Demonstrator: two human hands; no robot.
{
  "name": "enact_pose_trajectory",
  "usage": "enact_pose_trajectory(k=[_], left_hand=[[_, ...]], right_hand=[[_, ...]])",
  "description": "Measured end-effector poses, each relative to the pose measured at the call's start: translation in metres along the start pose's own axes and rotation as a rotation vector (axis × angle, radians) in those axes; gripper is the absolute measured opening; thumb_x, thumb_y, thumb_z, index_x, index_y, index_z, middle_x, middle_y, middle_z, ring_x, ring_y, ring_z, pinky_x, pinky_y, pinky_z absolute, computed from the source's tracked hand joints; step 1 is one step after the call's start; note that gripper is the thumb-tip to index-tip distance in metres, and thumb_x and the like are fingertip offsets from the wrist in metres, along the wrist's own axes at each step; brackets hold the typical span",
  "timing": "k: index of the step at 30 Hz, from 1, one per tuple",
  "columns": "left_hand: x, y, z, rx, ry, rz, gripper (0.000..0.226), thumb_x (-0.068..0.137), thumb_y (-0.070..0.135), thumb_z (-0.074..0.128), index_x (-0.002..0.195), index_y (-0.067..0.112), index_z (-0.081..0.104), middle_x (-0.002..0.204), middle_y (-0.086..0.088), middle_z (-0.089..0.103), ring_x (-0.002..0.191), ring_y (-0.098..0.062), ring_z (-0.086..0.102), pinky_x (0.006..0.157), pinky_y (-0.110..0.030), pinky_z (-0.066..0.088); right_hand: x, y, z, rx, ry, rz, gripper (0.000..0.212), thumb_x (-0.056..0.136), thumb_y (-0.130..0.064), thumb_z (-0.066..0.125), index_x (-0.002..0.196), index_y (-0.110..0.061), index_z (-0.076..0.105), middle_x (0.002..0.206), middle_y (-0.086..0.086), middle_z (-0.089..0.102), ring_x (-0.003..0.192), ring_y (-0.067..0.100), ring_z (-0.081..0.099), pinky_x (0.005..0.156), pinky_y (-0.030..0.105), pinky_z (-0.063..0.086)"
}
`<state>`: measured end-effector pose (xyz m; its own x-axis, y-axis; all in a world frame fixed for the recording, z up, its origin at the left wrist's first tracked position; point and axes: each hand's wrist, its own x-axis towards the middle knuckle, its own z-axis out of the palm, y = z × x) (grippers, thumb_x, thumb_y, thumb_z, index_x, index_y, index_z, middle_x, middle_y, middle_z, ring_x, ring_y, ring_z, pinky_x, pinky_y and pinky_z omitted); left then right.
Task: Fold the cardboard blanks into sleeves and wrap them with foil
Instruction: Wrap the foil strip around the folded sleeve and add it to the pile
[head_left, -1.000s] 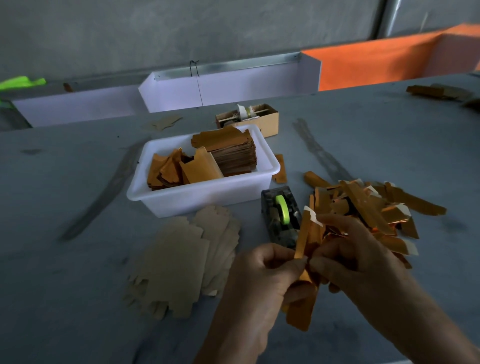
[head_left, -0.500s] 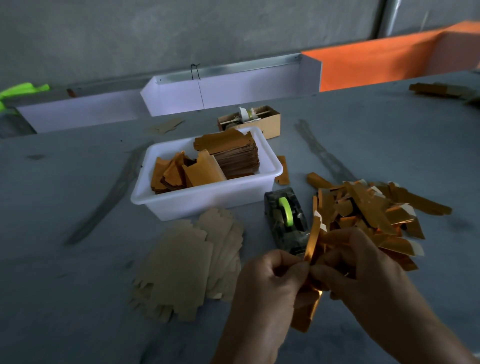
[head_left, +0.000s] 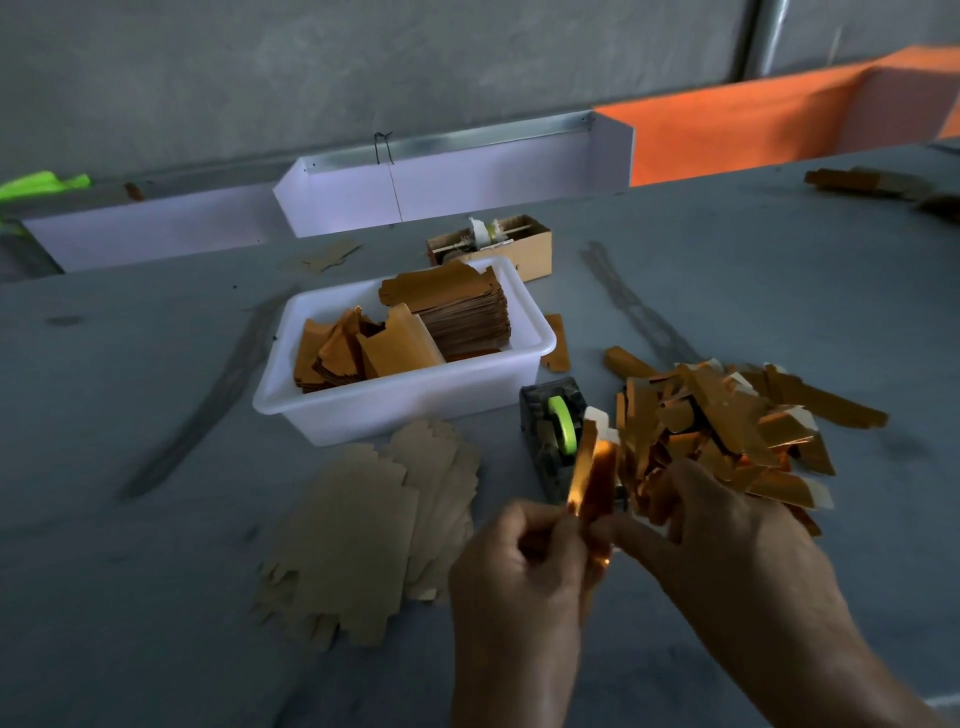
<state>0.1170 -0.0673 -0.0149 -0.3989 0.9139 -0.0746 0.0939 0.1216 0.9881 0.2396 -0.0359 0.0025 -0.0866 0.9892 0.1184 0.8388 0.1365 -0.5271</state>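
Two hands on one foil-wrapped sleeve

Both hands met over the near edge of the bench (head_left: 156, 649). The left hand (head_left: 514, 577) had its fingers curled around the lower part of a foil-wrapped sleeve (head_left: 595, 483), thumb pressed against its side, while the right hand (head_left: 722, 545) pinched the same piece from the other side with thumb and forefinger. The sleeve stood nearly upright between them, its white-tipped top end rising just past the fingertips and catching a bright glint.

To finish this wrap well, the foil edge probably wanted smoothing flat along the sleeve's length, with the pinch kept firm so the fold would not spring open; thin foil looked likely to crease or tear if dragged.

Just beyond the hands sat a tape dispenser (head_left: 553, 431) with a green roll. Beyond the right hand lay a loose heap of finished sleeves (head_left: 727, 426). Beside the left hand, to its outer side, a fan of flat cardboard blanks (head_left: 363, 525) rested on the bench. Farther off stood a white tub (head_left: 400, 410) holding stacked and loose orange pieces, and behind it a small cardboard box (head_left: 524, 249).
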Motion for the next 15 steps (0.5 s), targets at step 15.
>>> enact_pose_trajectory(k=[15], left_hand=[[0.003,0.005,-0.014,-0.172,-0.192,-0.12,0.022,0.089,0.009,0.062,0.073,0.018,0.073,0.074,-0.006,0.073,0.072,-0.017,0.072,0.065,-0.028,0.059]], right_hand=[[0.001,0.002,0.017,0.908,-0.295,0.192,0.01,0.08,-0.017,0.064,0.077,-0.022,0.072,0.079,0.008,0.07,0.082,0.026,0.066,0.08,0.038,0.054]])
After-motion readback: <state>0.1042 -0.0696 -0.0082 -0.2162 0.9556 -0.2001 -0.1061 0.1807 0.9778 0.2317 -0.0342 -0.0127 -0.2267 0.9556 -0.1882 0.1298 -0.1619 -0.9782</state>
